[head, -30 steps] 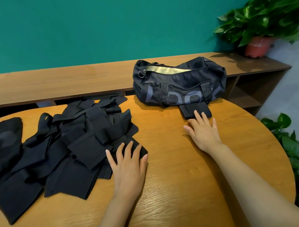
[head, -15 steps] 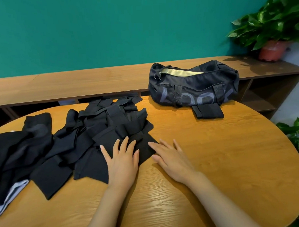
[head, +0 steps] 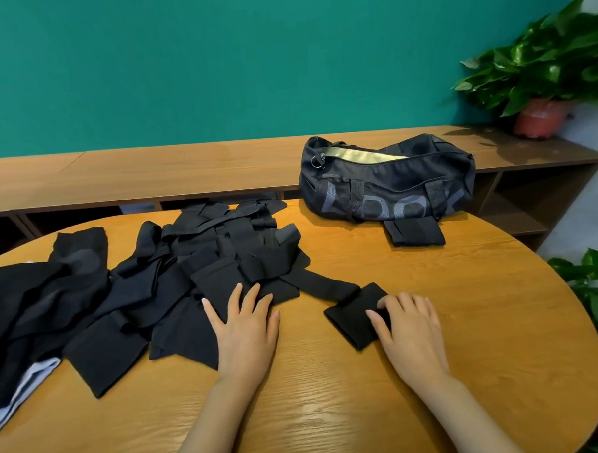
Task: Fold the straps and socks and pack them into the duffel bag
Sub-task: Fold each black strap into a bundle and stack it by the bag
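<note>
While the right hand [head: 410, 331] holds its end, the strap [head: 327, 287] stretches left-right.

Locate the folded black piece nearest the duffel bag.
Head view, right of centre: the folded black piece lies on the table against the near side of the duffel bag, beyond the right hand.
</note>
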Demonstrator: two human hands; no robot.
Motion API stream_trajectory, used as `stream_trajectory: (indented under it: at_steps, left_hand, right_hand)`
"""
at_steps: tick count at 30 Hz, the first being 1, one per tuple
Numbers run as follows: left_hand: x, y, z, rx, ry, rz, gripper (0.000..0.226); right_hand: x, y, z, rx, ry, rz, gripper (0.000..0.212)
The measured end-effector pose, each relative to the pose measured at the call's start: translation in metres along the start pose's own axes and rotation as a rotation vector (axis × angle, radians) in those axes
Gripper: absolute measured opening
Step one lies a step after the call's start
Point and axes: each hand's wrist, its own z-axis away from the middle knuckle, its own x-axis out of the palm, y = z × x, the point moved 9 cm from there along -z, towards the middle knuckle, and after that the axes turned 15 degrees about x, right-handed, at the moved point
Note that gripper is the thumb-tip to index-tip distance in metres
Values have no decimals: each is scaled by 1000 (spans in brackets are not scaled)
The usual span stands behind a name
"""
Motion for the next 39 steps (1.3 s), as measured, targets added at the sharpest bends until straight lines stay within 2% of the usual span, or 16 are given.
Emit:
stream_trajectory:
  at_steps: [2,5,8,10,13,16,26,30,33,36,39]
  left_hand:
    - [-9,7,-4,28,44,-8,45]
    - [-14,23,-21,138,57,-71,34]
    - [1,25,-44,175,-101,-123,44]
    - [12,15,-51,129,-208,-148,51]
    - [25,-2,-52,37,-286,-141,56]
    - [25,-3,-51,15,-268,-132,53]
    - [21,-4,-53,-65,-211,-61,44]
    - [17,1,-67,-114,-198,22,51]
    - [15,4,-86,-121,-175,74,58]
    - [16,8,-107,-111,-171,127,60]
    - [31,8,-121,-99,-251,182,53]
  right_hand:
    - [0,-13,-2,-54,-21,-50,40]
    - [15,-50,-2,-244,-193,-65,53]
    - [32,-80,1,-406,-336,12,56]
    - [41,-80,1,-391,-363,54,57]
    - [38,-59,1,-251,-265,55,65]
    - [34,-44,10,-162,-202,51,72]
    - [29,-33,21,-7,-145,103,61]
    - [19,-45,10,-57,-120,105,66]
    - [12,-69,-3,-140,-123,61,54]
    - [21,-93,-18,-254,-208,-8,41]
    - [44,-109,-27,-344,-358,5,51]
